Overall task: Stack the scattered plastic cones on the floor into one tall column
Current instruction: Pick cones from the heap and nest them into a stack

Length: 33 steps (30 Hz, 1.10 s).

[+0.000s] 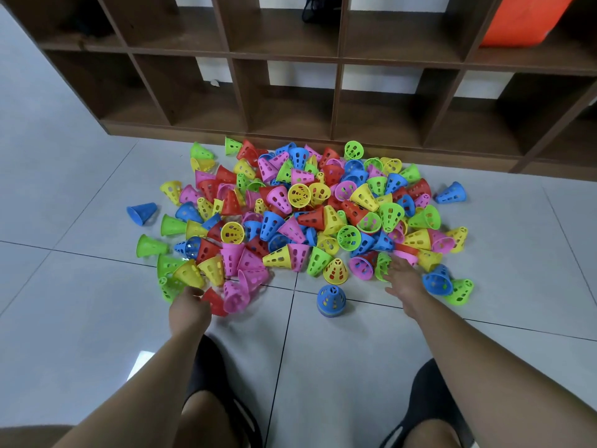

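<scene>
One grey tiled floor filled most of the view, with a brown open shelf unit standing along its far edge. An orange box sat in an upper right cubby. Many loose plastic cones, red, yellow, green, blue and pink, lay in a pile of cones on the floor just in front of the shelf. Two black shoes showed at the bottom. The right hand was released, fingers straight and spread, at the near edge of the pile beside a green cone. The left hand was curled, grasping a red cone at the pile's near left edge. A short stack, blue cone on top, stood upright on the floor between the hands, apart from the pile.
</scene>
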Each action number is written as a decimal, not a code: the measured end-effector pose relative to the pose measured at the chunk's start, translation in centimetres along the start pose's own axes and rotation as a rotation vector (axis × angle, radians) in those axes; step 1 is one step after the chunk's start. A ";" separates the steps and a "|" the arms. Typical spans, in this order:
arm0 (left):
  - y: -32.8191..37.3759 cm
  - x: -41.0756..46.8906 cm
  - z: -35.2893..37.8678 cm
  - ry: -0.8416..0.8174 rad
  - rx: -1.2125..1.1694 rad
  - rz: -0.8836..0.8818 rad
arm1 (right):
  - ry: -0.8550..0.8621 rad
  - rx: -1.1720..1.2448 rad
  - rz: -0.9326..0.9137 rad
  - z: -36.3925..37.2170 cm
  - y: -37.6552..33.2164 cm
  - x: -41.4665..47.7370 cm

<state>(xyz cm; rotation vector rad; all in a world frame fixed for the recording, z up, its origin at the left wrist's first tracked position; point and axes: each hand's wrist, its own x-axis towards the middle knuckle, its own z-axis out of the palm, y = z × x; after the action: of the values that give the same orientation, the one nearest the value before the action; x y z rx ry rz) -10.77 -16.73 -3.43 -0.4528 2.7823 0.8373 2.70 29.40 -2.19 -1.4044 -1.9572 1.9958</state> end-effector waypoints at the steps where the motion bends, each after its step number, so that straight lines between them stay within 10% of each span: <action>1: -0.1 -0.1 0.0 0.000 -0.013 -0.025 | 0.058 -0.048 -0.011 0.0 0.1 0.1; 8: -0.4 -1.5 1.1 -0.170 0.100 -0.028 | 0.443 -0.257 -0.154 0.7 0.4 -0.8; 16: 0.0 -2.6 1.7 -0.153 -0.038 -0.087 | -0.036 0.385 0.100 3.2 -0.9 -4.4; 23: 3.6 -3.1 0.4 -0.142 -0.531 -0.244 | -0.307 0.074 0.145 4.6 0.9 -5.6; 33: 10.6 -6.2 2.4 -0.504 -0.738 -0.133 | -0.168 -0.156 0.124 4.8 2.9 -5.5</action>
<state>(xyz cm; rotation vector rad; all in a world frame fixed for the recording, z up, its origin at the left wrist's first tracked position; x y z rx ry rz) -8.37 -5.56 1.69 -0.4417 1.9053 1.6637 4.81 21.83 -2.35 -1.4674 -2.1898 2.1191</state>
